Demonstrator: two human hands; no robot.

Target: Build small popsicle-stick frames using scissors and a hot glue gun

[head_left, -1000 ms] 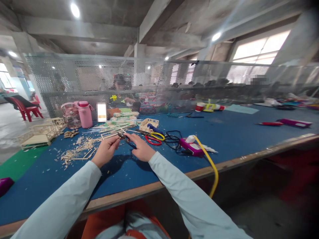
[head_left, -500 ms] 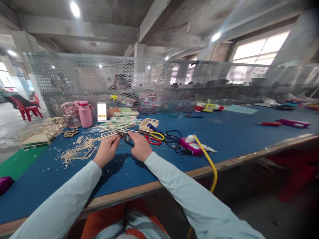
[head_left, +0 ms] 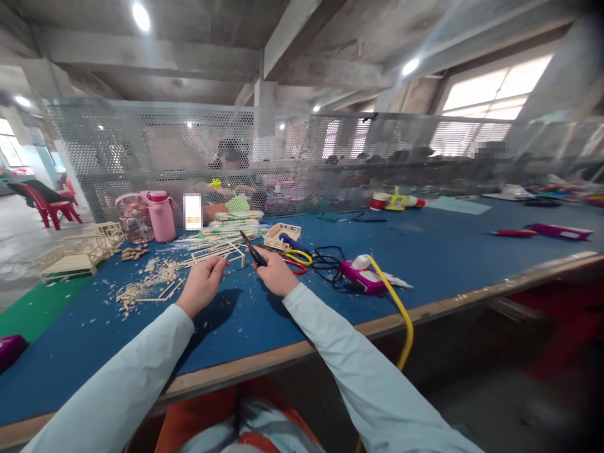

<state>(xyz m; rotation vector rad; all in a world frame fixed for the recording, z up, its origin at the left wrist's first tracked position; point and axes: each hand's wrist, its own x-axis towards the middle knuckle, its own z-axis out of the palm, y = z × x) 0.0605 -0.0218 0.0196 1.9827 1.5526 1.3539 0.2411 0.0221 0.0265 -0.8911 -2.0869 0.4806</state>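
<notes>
My right hand [head_left: 276, 275] is closed around dark cutting pliers [head_left: 253, 249], whose tips point up and to the left. My left hand [head_left: 202, 284] pinches a thin wooden stick, hardly visible, between thumb and fingers. A small ladder-like frame of wooden sticks [head_left: 221, 253] lies on the blue table [head_left: 425, 251] just beyond both hands. Wood chips and cut stick ends [head_left: 146, 286] are scattered left of my left hand.
A purple glue gun [head_left: 361, 277] with a yellow cord lies to the right, beside red and yellow scissors [head_left: 295, 259] and a black cable. Stick bundles, a small stick box [head_left: 282, 236], a pink jug [head_left: 160, 217] and stick models [head_left: 78, 251] stand further back. A person sits behind the mesh screen.
My hands have drawn apart. The right hand has lifted the pliers up and to the right, away from the left hand's fingers.
</notes>
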